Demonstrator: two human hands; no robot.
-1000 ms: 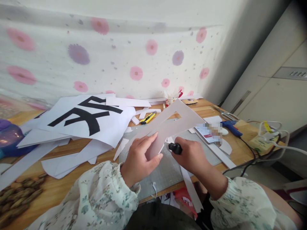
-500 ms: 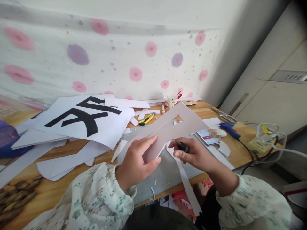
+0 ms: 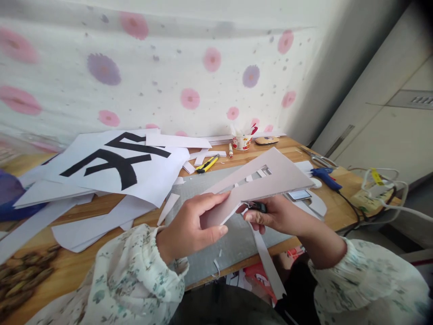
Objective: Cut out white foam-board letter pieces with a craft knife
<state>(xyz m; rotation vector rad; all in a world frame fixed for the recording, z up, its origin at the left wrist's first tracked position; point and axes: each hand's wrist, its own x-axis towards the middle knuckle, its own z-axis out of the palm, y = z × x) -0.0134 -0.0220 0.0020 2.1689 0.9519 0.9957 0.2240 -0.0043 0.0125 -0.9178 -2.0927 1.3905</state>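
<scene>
My left hand [image 3: 192,224] pinches a white board piece [image 3: 280,174] between thumb and fingers. The board is tilted above the grey cutting mat [image 3: 203,259] and has a slot-like opening. Under its lower right edge, my right hand [image 3: 267,216] is closed around a small dark-handled tool [image 3: 259,206], whose tip touches the board edge; the tool's exact kind is hard to make out. A long white strip [image 3: 269,262] hangs below my right hand past the table's front edge.
Left lie paper with black characters [image 3: 118,158] and white offcuts [image 3: 98,221]. Behind the mat are a yellow cutter [image 3: 208,164] and a patterned cup [image 3: 241,142]. Right are a blue glue gun [image 3: 326,178], scissors [image 3: 320,159], a phone [image 3: 299,194] and cables [image 3: 406,212].
The board has turned, its far end swinging right and toward me, and its slot shows more. It now covers part of my right hand, and the tool has shifted slightly down.
</scene>
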